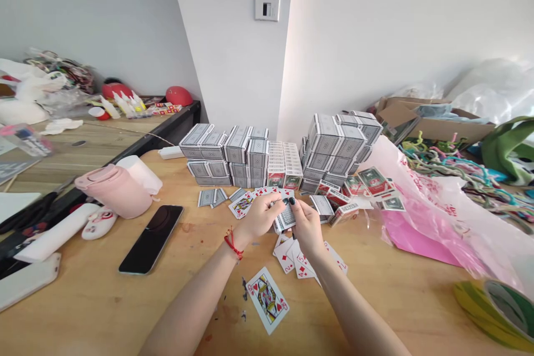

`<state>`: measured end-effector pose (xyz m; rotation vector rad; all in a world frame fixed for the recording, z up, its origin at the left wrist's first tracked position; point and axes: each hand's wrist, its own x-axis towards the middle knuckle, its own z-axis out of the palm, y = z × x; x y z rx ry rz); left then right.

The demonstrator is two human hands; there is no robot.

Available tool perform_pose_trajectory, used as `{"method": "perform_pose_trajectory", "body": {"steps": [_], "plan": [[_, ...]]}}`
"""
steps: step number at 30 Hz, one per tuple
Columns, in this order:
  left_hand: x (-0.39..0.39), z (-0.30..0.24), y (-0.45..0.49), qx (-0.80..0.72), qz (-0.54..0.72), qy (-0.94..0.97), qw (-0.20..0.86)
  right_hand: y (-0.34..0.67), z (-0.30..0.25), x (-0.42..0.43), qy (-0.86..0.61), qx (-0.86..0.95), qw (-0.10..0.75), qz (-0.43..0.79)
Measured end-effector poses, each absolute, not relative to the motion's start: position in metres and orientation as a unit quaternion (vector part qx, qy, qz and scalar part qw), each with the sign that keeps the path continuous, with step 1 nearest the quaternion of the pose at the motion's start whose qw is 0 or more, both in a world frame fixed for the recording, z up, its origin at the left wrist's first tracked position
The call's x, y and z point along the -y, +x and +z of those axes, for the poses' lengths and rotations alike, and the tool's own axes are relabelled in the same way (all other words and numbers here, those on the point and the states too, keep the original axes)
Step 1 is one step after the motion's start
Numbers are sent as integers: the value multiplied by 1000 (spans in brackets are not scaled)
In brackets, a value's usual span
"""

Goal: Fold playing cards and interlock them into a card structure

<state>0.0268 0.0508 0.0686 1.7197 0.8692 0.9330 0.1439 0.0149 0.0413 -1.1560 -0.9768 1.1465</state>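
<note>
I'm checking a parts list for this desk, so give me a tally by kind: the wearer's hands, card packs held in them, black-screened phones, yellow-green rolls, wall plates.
Hands: 2 (left hand, right hand)
Held card pack: 1
Black-screened phone: 1
Yellow-green roll: 1
Wall plate: 1
Total: 6

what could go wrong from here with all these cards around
The grey-backed cards between the left hand and right hand could slip and mix with the loose face-up cards below. A bump might topple the tall stack of decks behind. The lone picture card between the forearms might get brushed aside.
</note>
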Motion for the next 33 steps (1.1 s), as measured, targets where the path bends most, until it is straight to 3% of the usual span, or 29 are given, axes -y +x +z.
{"method": "perform_pose_trajectory", "body": {"steps": [8, 21, 26, 29, 33], "plan": [[-59, 63, 20, -397, 392, 673, 486, 140, 42, -18, -365, 396, 561, 628], [-59, 66, 21, -404, 351, 748, 393, 134, 32, -19, -458, 330, 600, 567], [-61, 64, 20, -407, 358, 725, 424, 143, 34, -22, -507, 385, 539, 552], [-64, 62, 16, -417, 361, 708, 442, 161, 39, -25, -546, 493, 474, 484], [-68, 63, 9, -429, 352, 704, 444, 193, 50, -28, -622, 565, 504, 199]]}}
